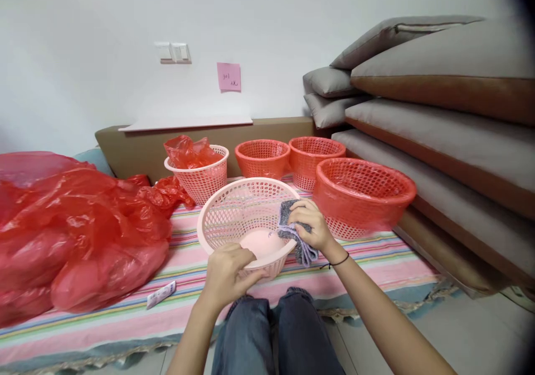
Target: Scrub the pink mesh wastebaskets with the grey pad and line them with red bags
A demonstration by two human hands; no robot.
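A pale pink plastic basket (261,241) with lattice sides stands in front of my knees, tipped a little toward me. My left hand (229,269) grips its near rim, thumb outside and fingers over the edge. On the basket's right rim, my right hand (309,223) presses a grey cleaning cloth (307,252) with a lilac border, folded over the edge. Part of the cloth hangs outside the basket. A black band circles my right wrist.
Behind are red-bag-lined baskets (263,166) and a pink basket (204,183) with a red bag in it. Large red plastic bags (104,241) lie left, near a small white packet (161,295). Grey cushions (451,135) are stacked right. Everything rests on a striped cloth (184,313).
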